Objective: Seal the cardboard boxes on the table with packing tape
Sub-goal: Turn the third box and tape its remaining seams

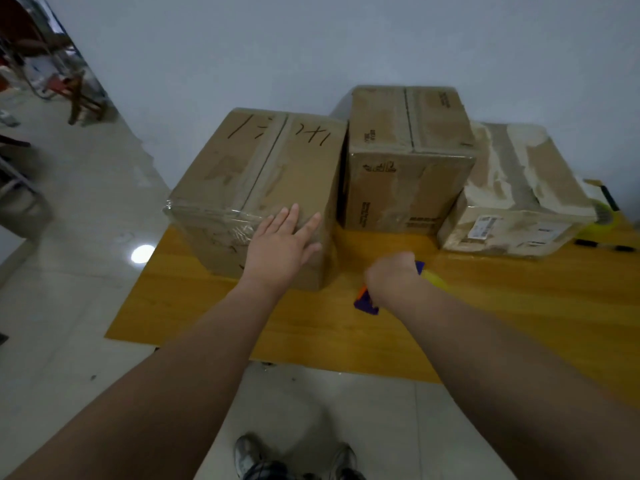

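Three cardboard boxes stand on the wooden table (485,306). The left box (256,174) has black handwriting on its top and clear tape over its front left corner. My left hand (282,245) lies flat and open against its near right corner. The middle box (408,157) stands tallest. The right box (512,199) is low, with torn, peeling paper on top. My right hand (391,277) is closed around a purple and orange tape dispenser (365,301) with a yellowish tape roll (436,278), just above the table in front of the middle box.
A second yellow-green tape roll (604,211) lies at the table's right edge behind the right box, with small dark items (604,245) nearby. A white wall stands behind the table. Chairs and clutter (69,91) fill the far left. My shoes (294,459) show below.
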Demonstrator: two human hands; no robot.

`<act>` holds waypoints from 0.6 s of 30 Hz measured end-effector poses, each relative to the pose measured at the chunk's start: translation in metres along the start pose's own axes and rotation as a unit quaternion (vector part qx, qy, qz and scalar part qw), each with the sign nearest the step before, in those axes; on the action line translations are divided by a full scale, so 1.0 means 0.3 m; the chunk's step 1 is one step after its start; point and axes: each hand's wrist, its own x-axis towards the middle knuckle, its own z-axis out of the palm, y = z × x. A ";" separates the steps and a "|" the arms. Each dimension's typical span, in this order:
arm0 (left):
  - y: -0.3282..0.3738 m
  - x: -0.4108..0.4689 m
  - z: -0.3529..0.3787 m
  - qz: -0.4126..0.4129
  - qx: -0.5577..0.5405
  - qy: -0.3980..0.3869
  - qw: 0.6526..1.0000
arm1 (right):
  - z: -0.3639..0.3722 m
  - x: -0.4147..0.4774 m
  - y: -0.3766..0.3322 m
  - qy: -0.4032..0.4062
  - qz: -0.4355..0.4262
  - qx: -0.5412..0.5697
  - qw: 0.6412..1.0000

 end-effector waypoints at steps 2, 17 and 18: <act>-0.001 0.000 0.007 -0.002 -0.002 0.006 1.000 | 0.109 0.013 0.010 0.012 0.008 0.107 0.994; 0.008 -0.005 0.006 -0.006 -0.051 0.021 0.998 | 0.339 0.168 0.001 0.040 0.140 0.699 0.701; 0.007 -0.005 0.007 -0.007 -0.050 0.015 0.999 | 0.366 0.180 -0.009 0.039 0.152 0.680 0.716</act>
